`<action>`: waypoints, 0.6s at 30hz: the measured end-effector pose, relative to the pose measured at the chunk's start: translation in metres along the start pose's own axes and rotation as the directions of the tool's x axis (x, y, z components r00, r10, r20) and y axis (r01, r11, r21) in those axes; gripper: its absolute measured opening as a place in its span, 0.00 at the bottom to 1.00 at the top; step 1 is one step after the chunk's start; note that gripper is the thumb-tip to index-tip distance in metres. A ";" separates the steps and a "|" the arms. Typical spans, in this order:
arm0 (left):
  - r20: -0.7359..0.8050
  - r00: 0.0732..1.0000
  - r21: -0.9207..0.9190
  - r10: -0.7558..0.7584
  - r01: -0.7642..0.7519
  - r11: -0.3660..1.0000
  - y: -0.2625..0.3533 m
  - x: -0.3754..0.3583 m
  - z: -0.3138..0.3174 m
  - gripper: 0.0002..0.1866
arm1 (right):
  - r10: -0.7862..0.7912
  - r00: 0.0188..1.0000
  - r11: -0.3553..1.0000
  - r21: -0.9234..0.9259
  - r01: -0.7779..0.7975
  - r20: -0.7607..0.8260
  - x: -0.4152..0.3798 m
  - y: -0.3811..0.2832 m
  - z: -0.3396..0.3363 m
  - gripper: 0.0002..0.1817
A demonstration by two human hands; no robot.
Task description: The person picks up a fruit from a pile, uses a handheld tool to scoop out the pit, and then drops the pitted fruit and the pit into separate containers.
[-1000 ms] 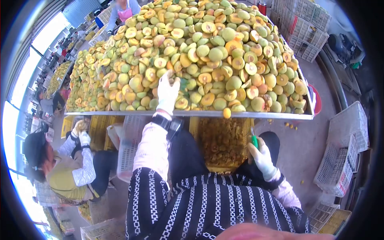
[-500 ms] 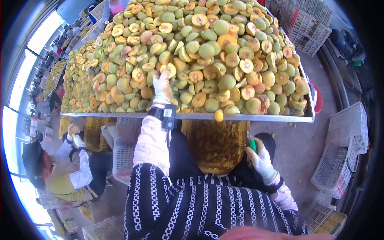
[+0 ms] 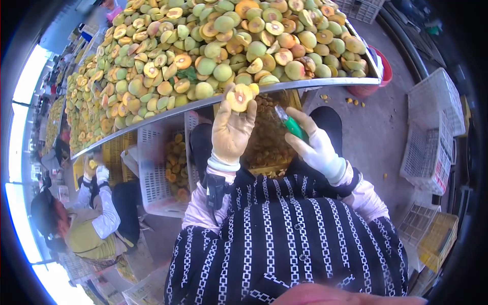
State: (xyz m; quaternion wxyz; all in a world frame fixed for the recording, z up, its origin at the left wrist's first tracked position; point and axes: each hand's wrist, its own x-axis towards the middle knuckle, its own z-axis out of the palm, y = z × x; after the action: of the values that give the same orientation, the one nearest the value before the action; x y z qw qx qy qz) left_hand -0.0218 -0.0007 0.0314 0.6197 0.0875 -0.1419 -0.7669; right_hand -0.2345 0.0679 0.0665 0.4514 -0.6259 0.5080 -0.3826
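My left hand (image 3: 233, 129), in a glove with a tan palm, is palm up just below the table edge. Its fingertips hold a halved fruit (image 3: 239, 97), yellow cut face showing with the pit area in the middle. My right hand (image 3: 316, 147), in a white glove, grips a green-handled tool (image 3: 295, 127) with a short, pale, blurred end pointing up and left, a little apart from the fruit. Halved green and yellow fruits (image 3: 223, 72) lie heaped on the metal-edged table (image 3: 325, 83) beyond both hands.
Between my knees stands a yellow crate (image 3: 274, 170) of dark pieces. A white crate (image 3: 152, 175) with fruit halves is at its left. Another person (image 3: 91, 223) sits further left, handling fruit. White crates (image 3: 427, 152) and a red tub (image 3: 384, 71) stand at the right.
My left hand has come back from the heap to below the table edge, now holding a fruit half palm up. My right hand has risen toward it with the green-handled tool. The view has shifted.
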 end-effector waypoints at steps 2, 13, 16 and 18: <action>0.081 0.996 0.067 -0.034 0.029 0.997 -0.004 -0.011 0.001 0.25 | 0.008 0.999 1.000 0.025 -0.007 -0.046 0.000 -0.012 0.004 0.29; 0.252 0.961 0.719 -0.116 -0.106 0.687 0.000 -0.059 0.032 0.36 | 0.084 0.971 0.803 0.562 -0.199 0.224 0.014 -0.047 0.025 0.24; 0.280 0.949 0.777 -0.144 -0.136 0.614 0.003 -0.061 0.027 0.41 | 0.051 0.955 0.761 0.609 -0.226 0.291 0.018 -0.041 0.022 0.20; 0.318 0.939 0.818 -0.132 -0.201 0.539 0.005 -0.061 0.022 0.44 | 0.041 0.936 0.771 0.584 -0.252 0.349 0.019 -0.037 0.021 0.18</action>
State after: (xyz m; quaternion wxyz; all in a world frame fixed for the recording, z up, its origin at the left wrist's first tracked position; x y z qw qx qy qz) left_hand -0.0112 0.0602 0.0515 0.4816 0.2365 -0.5991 -0.5943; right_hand -0.2002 0.0554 0.0958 0.7359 -0.4531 0.3226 -0.3860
